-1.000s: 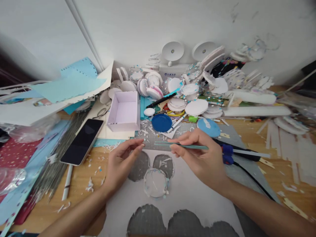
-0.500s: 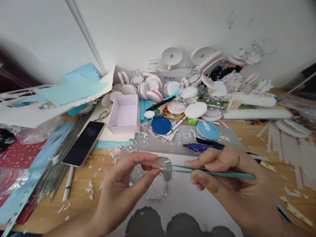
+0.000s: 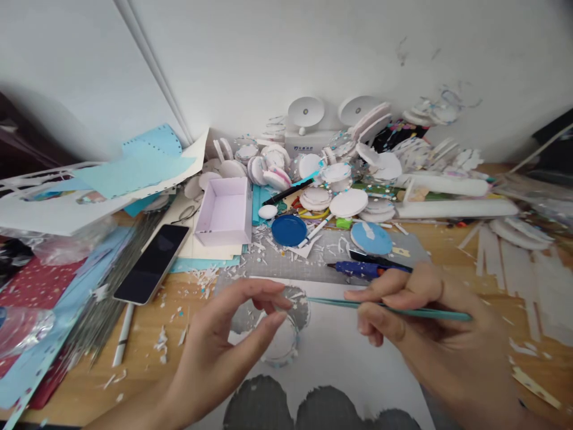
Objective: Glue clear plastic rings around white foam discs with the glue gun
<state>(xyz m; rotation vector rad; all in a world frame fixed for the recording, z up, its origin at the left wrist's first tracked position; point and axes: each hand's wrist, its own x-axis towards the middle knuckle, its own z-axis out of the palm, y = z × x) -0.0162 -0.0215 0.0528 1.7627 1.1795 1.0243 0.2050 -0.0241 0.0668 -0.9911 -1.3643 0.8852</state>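
My right hand [image 3: 416,322] holds teal tweezers [image 3: 439,313] between thumb and fingers, with the tips pointing left. The tweezers' prongs are pressed together; whether a tiny bit is caught at the tips I cannot tell. Opposite the tips, my left hand [image 3: 237,340] has thumb and fingertips apart, and I see nothing between them. Below the left fingertips lies a round white disc [image 3: 282,343] with small blue dots along its edge. It rests on a white sheet [image 3: 353,352] with round cut-outs, through which the grey mat [image 3: 257,403] shows.
Behind my hands are a blue-purple pen-like tool [image 3: 356,269], a blue lid [image 3: 289,231], a light blue disc [image 3: 371,237] and a pale lilac box [image 3: 224,209]. A phone [image 3: 152,263] lies left. Many white discs [image 3: 349,203] are piled along the wall, with paper scraps scattered about.
The tweezers have drawn away to the right from my left fingertips, and their prongs have closed together. My left thumb and finger have parted. The view has shifted slightly.
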